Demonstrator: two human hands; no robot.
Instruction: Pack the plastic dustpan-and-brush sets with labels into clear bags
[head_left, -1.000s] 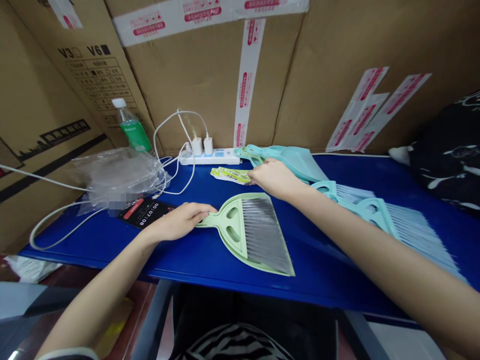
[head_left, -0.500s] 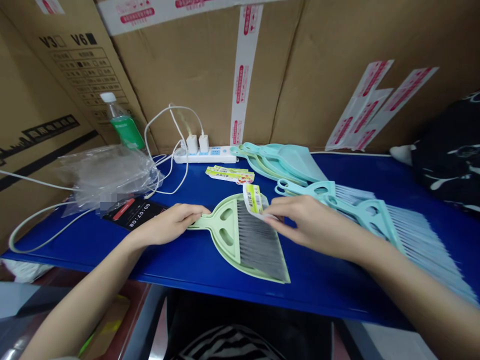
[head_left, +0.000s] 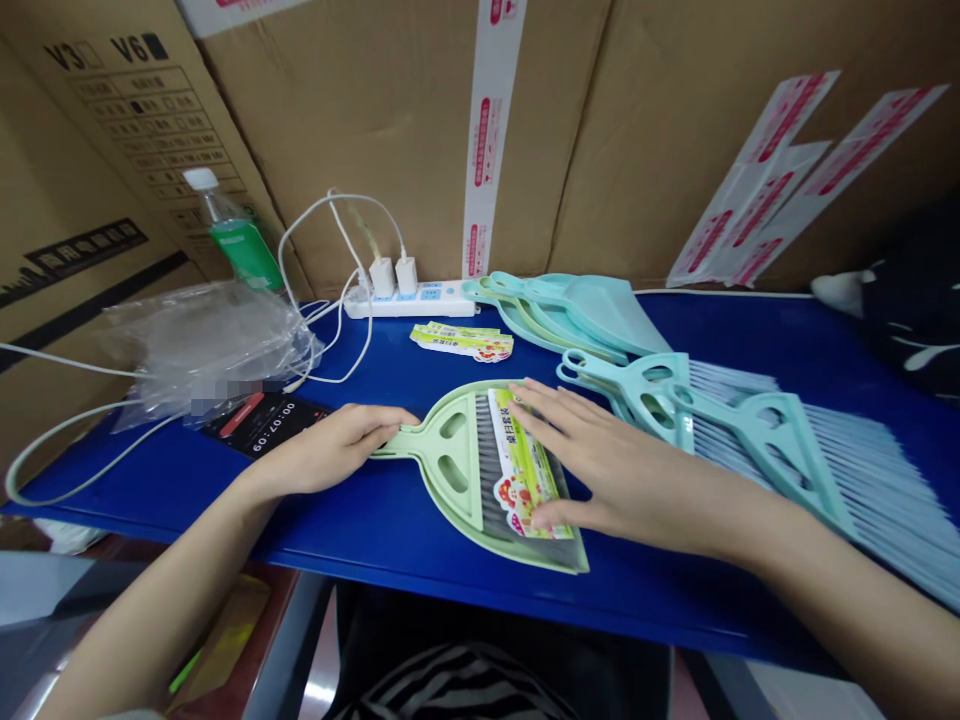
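My left hand is closed round the handle end of a light green dustpan. A brush of the same green is nested in the pan, its dark grey bristles pointing right. Across the bristles lies a yellow-green and white printed label with a cartoon figure. My right hand rests on the label's right side with fingers spread and thumb near its lower part. The ends of some bristles are hidden beneath the label and hand.
Several blue-green dustpans and brushes lie behind and right. More labels sit near a power strip. A phone, plastic bags, cables and a bottle are at left. Cardboard stands behind the blue table.
The label, earlier pinched and curled above the bristles, now lies flat over them. My right hand has opened and spread across it. My left hand keeps its hold on the dustpan.
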